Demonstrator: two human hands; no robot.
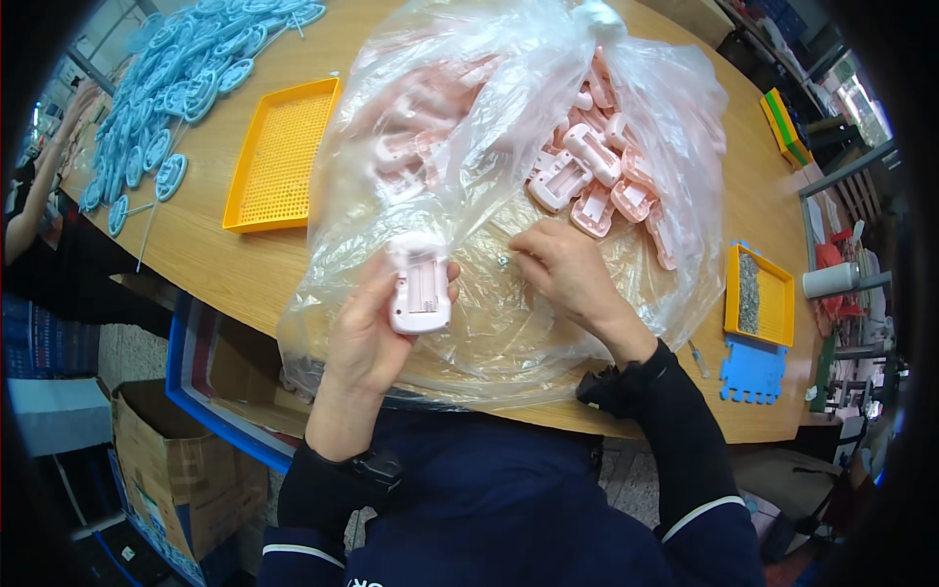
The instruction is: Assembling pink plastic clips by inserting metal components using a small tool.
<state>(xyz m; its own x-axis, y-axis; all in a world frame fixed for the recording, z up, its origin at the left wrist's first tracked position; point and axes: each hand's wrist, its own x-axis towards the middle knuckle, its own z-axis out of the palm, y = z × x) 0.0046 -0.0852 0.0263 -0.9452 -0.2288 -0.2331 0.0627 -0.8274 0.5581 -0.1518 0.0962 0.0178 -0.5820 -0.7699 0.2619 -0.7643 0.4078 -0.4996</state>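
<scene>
My left hand (360, 338) holds a pale pink plastic casing (423, 311) with an open battery compartment facing up. To its right, my right hand (575, 276) hovers over the clear plastic bag (489, 357), thumb and fingers drawn together. Whatever they hold, if anything, is hidden. Just left of those fingertips is a tiny shiny metal piece (503, 260); whether it touches them I cannot tell. Beyond my right hand, several similar pink casings (593, 155) spill from the bag's opening, and more show through the film.
A yellow perforated tray (274, 161) lies left of the bag, near a heap of light-blue plastic parts (181, 93). On the right, a small yellow tray (778, 298) holds tiny metal pieces, beside a blue foam mat (753, 370). Another person's arm (44, 186) shows far left.
</scene>
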